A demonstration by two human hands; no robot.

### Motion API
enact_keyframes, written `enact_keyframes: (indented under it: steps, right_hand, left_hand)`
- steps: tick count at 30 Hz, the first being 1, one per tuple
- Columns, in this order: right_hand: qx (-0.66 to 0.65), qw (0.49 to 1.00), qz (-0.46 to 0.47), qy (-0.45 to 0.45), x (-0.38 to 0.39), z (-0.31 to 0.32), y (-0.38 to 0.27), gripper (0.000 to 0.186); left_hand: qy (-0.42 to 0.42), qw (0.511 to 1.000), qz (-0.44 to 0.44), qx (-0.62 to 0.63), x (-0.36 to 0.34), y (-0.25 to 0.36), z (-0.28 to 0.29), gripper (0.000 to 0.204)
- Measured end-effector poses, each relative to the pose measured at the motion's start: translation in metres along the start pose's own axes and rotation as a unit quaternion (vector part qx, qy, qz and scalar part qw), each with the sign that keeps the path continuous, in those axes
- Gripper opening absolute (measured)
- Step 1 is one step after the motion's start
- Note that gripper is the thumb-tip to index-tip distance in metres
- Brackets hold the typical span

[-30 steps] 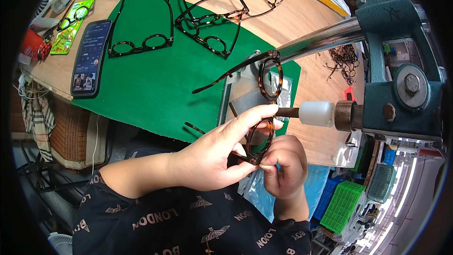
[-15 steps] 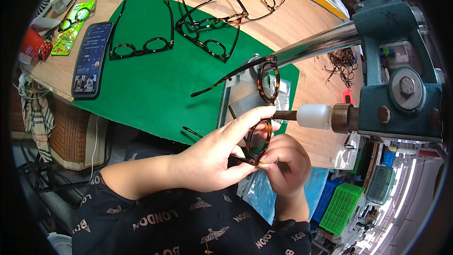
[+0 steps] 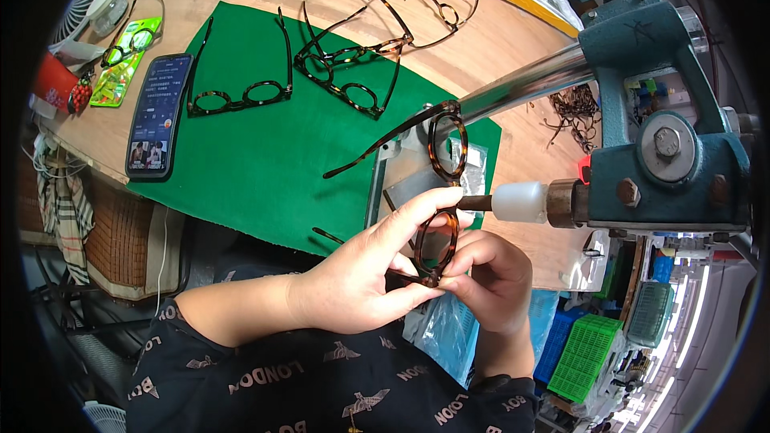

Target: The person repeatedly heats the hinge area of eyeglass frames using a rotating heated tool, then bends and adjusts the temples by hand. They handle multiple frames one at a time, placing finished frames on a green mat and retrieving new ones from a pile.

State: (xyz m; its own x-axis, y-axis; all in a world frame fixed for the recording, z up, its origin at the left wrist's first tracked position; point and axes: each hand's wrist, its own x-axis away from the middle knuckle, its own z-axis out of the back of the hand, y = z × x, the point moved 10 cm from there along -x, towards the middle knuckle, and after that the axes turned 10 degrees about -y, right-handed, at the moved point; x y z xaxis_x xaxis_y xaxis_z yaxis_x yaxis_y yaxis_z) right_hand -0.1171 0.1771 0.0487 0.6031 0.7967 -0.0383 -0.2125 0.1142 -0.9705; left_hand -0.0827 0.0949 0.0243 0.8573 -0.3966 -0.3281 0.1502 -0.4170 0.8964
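My left hand (image 3: pixel 357 281) grips a tortoiseshell eyeglass frame (image 3: pixel 433 156) around its bridge and lower rim. The frame is turned on its side, one round rim above the other, and its upper temple arm reaches out to the left. My right hand (image 3: pixel 499 282) pinches the frame's lower corner with thumb and bent forefinger. Beside the bridge is the brown tip (image 3: pixel 475 203) of a bench press, with a white collar (image 3: pixel 520 203) behind it. Whether the tip touches the frame is hidden by my left fingers.
The teal press (image 3: pixel 613 44) stands at the right with a metal column (image 3: pixel 529 80). More glasses frames (image 3: pixel 245 100) lie on the green mat (image 3: pixel 241 152) and wooden table. A phone (image 3: pixel 156 120) lies left. Loose dark temple pieces (image 3: pixel 573 112) and a green crate (image 3: pixel 585 357) are right.
The view has shifted slightly, so the press and mat sit a little further left. Both hands keep the same hold on the eyeglass frame.
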Motion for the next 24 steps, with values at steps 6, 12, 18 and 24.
enact_keyframes:
  steps: [6, 12, 18, 24]
  right_hand:
    - [0.009, 1.0, 0.019, 0.012, 0.0013, -0.0007, -0.003, 0.012]
    - [0.031, 0.999, 0.006, 0.007, -0.0002, -0.0011, -0.0056, 0.01]
    - [0.045, 0.999, 0.005, -0.005, -0.0023, -0.0016, -0.0064, 0.01]
    - [0.037, 0.999, -0.005, -0.004, -0.0008, -0.0011, -0.0024, 0.01]
  left_hand:
    - [0.005, 1.0, 0.0, 0.01, -0.0009, 0.0, 0.0019, 0.085]
    - [0.008, 1.0, -0.006, 0.011, -0.0016, 0.0004, 0.0016, 0.085]
    - [0.009, 1.0, -0.006, 0.019, -0.0018, 0.0003, 0.0023, 0.085]
    - [0.013, 1.0, -0.009, 0.014, -0.0017, 0.0009, 0.003, 0.085]
